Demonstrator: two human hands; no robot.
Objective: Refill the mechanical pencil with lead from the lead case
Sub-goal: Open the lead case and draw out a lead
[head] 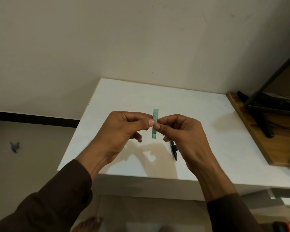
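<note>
Both hands hold the green lead case upright above the white counter, left hand and right hand each pinching its middle. The black mechanical pencil lies on the counter under the right hand, long axis running near-far, tip toward the person.

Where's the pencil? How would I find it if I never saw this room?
Look at the white table against the wall, where two hands hold up a small green lead case. Just below the right hand, the mechanical pencil lies flat on the tabletop. It is the only thin black stick there, with a clip and a pointed tip toward the table's near edge.
</note>
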